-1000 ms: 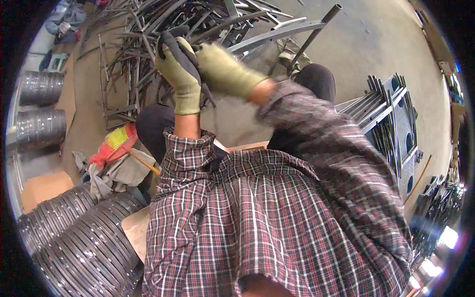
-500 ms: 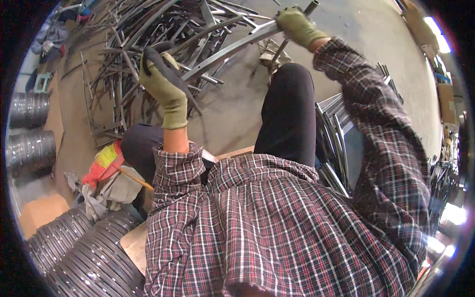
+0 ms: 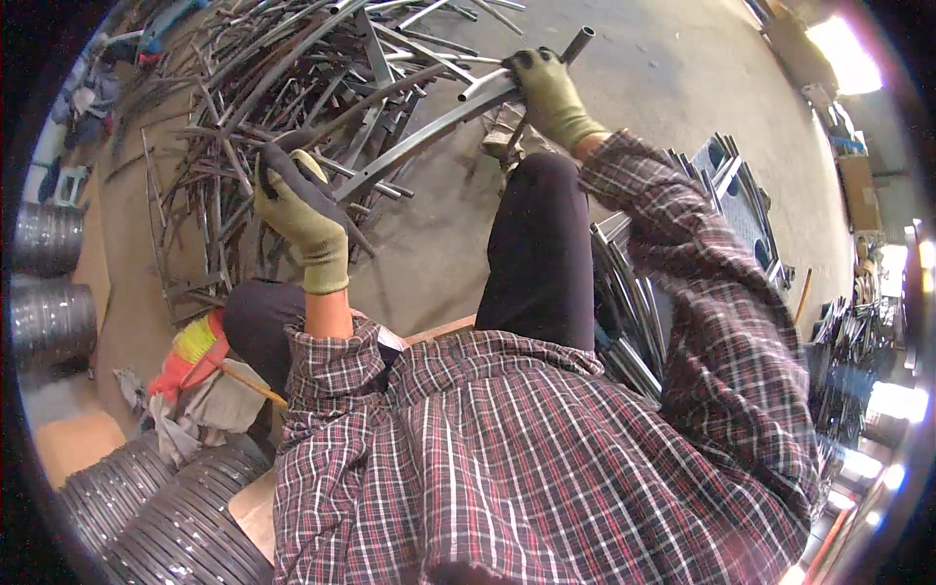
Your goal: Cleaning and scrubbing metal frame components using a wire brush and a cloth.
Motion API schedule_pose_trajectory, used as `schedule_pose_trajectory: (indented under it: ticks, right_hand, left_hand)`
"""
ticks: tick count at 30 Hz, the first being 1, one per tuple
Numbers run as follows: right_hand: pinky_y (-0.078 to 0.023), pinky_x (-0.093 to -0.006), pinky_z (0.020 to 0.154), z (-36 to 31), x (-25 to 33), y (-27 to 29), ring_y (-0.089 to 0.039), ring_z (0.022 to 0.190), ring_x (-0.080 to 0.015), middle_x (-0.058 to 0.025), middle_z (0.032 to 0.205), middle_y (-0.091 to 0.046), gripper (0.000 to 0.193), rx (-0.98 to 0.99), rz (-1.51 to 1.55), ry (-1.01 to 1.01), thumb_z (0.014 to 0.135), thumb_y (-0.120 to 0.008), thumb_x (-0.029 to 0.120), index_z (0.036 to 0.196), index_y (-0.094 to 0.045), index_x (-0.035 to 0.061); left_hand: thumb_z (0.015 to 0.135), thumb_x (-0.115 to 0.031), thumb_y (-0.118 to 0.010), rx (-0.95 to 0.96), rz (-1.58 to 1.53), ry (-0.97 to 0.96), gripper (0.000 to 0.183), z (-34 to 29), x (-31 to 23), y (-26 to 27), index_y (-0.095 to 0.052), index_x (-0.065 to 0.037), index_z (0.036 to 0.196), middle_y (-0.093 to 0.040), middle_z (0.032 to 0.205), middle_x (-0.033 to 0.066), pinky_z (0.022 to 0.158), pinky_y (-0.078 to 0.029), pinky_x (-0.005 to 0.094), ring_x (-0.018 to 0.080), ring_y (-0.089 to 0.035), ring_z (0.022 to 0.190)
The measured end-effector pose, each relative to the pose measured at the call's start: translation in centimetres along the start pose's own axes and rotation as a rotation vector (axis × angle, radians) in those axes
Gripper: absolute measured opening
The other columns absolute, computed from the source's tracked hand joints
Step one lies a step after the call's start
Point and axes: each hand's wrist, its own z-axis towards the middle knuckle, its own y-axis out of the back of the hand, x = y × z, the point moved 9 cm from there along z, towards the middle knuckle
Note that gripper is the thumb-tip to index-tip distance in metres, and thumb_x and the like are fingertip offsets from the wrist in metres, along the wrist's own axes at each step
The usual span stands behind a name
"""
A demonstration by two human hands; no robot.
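My right grip [image 3: 554,96] is closed around the upper end of the grey bar [image 3: 419,140], fingers curled over it, so that much is done: one end is in hand. The bar slants between my hands, beyond my right knee [image 3: 548,180], from the right grip down to just beside my left grip [image 3: 304,207]. The left fingers are bent, but I cannot tell whether they hold the bar's lower end, a darker piece, or nothing. A round tube [image 3: 582,44] sticks out past my right grip; whether it is joined to the bar is hidden. I judge the bar only partway handled, since it lies across the near edge of the pile [image 3: 292,88], not set apart. Much looks left: the pile is big and tangled, spread on the floor [image 3: 663,88] with pieces crossing every way. To my right, a stack [image 3: 629,302] of bars lies closer to side by side, in better order; whether those have been dealt with, I cannot tell.
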Motion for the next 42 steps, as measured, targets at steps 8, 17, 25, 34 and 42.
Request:
schedule_pose_trajectory:
  ticks: [8,17,25,34,42]
  right_hand:
    - [-0.054,-0.0394,0.066,0.2,1.3,-1.2,-0.065,0.083,-0.0293,-0.0129,0.09,-0.064,0.019,0.048,-0.064,0.446,0.08,-0.062,0.013,0.099,-0.063,0.009]
    - [-0.053,-0.0374,0.073,1.8,-0.9,-2.8,-0.066,0.08,-0.0297,-0.0117,0.078,-0.066,0.008,0.288,-0.217,0.335,0.077,-0.061,0.009,0.083,-0.067,0.0074]
    - [-0.053,-0.0403,0.079,0.9,3.4,-1.8,-0.064,0.088,-0.0309,-0.0119,0.091,-0.063,0.019,0.132,0.114,0.361,0.079,-0.059,0.002,0.098,-0.061,0.0074]
    - [-0.053,-0.0388,0.075,2.1,-0.1,-3.7,-0.067,0.081,-0.0293,-0.0123,0.084,-0.066,0.008,0.201,-0.172,0.209,0.077,-0.062,0.008,0.084,-0.066,0.0076]
    - [-0.053,-0.0406,0.076,1.7,2.8,-2.2,-0.062,0.092,-0.0345,-0.0111,0.091,-0.063,0.018,0.232,0.181,0.238,0.083,-0.059,0.011,0.101,-0.063,0.0094]
  left_hand:
    - [0.102,-0.029,-0.039,0.048,-0.15,0.011,0.042,-1.2,0.4,-0.3,-0.063,0.004,0.091,-0.06,0.076,0.0045,0.055,-0.04,0.0239,0.0084,-0.049,0.062]
    - [0.089,-0.014,-0.062,-0.023,0.327,-0.183,0.034,-0.2,0.6,0.0,-0.058,-0.001,0.12,-0.067,0.099,0.0203,0.071,-0.052,0.0407,0.0327,-0.067,0.083]
    - [0.086,-0.018,-0.063,-0.037,0.244,-0.231,0.038,-0.9,-0.3,0.0,-0.06,-0.002,0.121,-0.068,0.098,0.0187,0.071,-0.052,0.04,0.0319,-0.067,0.083]
    - [0.097,-0.022,-0.05,-0.204,0.52,-0.683,0.032,-1.6,-4.1,-0.5,-0.064,0.006,0.091,-0.067,0.081,0.0149,0.063,-0.046,0.0361,0.02,-0.057,0.066]
    - [0.096,-0.02,-0.052,-0.101,0.44,-0.439,0.027,-1.0,-2.4,0.0,-0.064,0.004,0.093,-0.068,0.081,0.0102,0.066,-0.048,0.0355,0.0181,-0.06,0.07]
